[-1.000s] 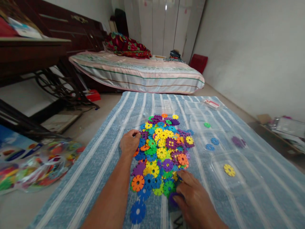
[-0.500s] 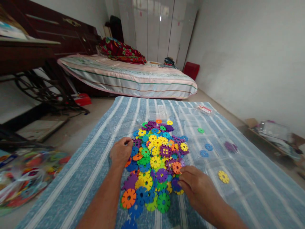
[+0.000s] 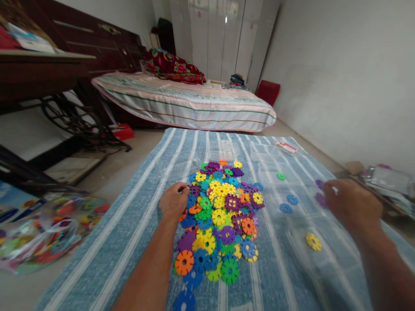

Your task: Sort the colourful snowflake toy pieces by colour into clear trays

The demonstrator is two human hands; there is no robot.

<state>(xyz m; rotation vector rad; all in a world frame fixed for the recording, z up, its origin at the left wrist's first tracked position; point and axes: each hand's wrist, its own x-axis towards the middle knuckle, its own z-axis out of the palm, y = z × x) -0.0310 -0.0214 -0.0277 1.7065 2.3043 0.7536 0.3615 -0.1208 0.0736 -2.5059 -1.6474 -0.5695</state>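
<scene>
Blue striped mat (image 3: pixel 136 224) covers bedroom floor before mattress (image 3: pixel 181 101).

1. A blue cloth with white stripes (image 3: pixel 136 224) covered the floor in the foreground.
2. A mattress under a striped sheet (image 3: pixel 184 101) lay beyond the cloth's far edge.
3. A red patterned blanket (image 3: pixel 173 67) was bunched at the mattress's far left end.
4. A dark wooden table with an iron treadle frame (image 3: pixel 61 112) stood at left.
5. A clear bag of coloured pieces (image 3: pixel 48 229) lay on the floor left of the cloth.
6. A white wardrobe (image 3: pixel 220 39) lined the back wall.
7. A red object (image 3: pixel 268 91) sat by the wall beside the wardrobe.
8. A small red-and-white packet (image 3: pixel 286 147) lay near the cloth's far right corner.
9. Clutter (image 3: pixel 385 181) rested against the right wall, too blurred to identify.
</scene>
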